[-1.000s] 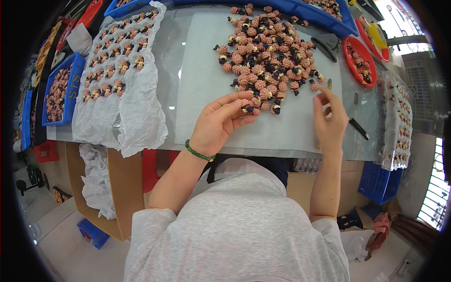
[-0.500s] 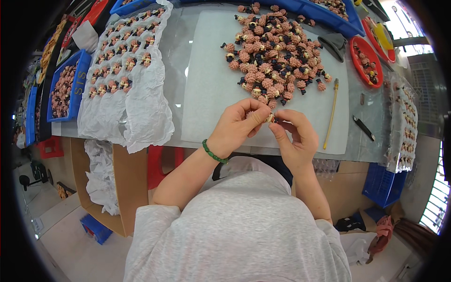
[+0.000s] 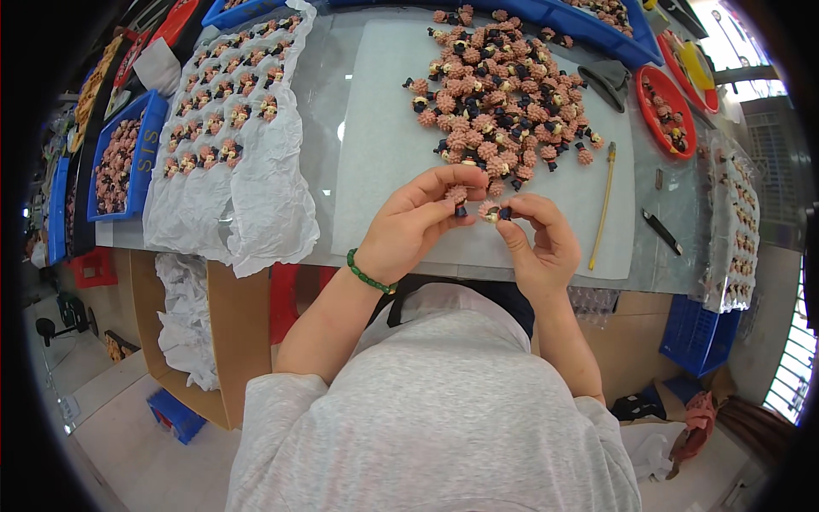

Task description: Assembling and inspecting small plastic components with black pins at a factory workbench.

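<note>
My left hand (image 3: 418, 218), with a green bead bracelet (image 3: 370, 273) on the wrist, pinches a small figurine (image 3: 457, 199) with a bumpy pink top and a dark lower part. Just to its right, my right hand (image 3: 543, 243) holds a second figurine (image 3: 490, 212) between thumb and fingers; its pink top points left and its dark part lies at the fingertips. The two figurines are a little apart. Beyond my hands a large heap of such figurines (image 3: 503, 94) lies on a white sheet (image 3: 384, 128).
At left, crumpled white paper (image 3: 264, 196) carries rows of figurines. Blue bins (image 3: 152, 141) and a red tray (image 3: 641, 94) hold more. Right of the heap lie a thin brush (image 3: 604, 205), a black-handled tool (image 3: 661, 232) and dark pliers (image 3: 604, 88). A cardboard box (image 3: 241, 341) stands below the table's left.
My hands have drawn apart, the left one moving a little left. A figurine now shows in each hand, where before they were together and mostly hidden by fingers.
</note>
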Tool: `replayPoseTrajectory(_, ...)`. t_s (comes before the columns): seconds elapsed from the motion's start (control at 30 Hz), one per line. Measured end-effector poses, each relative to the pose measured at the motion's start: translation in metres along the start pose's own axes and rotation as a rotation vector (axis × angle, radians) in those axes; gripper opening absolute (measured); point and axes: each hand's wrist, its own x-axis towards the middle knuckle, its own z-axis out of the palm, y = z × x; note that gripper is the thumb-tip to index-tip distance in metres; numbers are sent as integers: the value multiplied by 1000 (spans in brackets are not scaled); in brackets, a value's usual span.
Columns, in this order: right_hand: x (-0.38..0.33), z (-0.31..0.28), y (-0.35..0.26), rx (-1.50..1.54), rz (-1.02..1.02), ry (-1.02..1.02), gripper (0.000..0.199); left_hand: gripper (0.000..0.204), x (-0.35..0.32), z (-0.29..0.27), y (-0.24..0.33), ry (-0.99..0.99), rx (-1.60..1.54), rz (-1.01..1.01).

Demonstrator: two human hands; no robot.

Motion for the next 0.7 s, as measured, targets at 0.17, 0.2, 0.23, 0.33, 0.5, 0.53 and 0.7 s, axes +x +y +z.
replayPoseTrajectory(0.17,11,4,-10,87,108,-96,17,31,2,-7,-2,-29,423,228)
replayPoseTrajectory(0.2,13,9,-13,87,106,-100,17,31,2,-9,-3,-27,420,231)
replayPoseTrajectory(0.23,15,14,-17,156,191,-72,17,32,1,-11,-4,-11,443,233)
replayPoseTrajectory(0.33,16,25,-16,233,288,-21,17,34,-5,-9,-11,18,461,320)
replayPoseTrajectory(0.5,8,36,-12,203,261,-26,14,48,-13,-13,-10,65,838,515)
replayPoseTrajectory(0.53,6,36,-13,295,353,12,16,42,-19,-8,1,46,999,481)
replayPoseTrajectory(0.7,-1,46,-16,150,327,-65,25,36,-40,-22,53,357,1178,784)
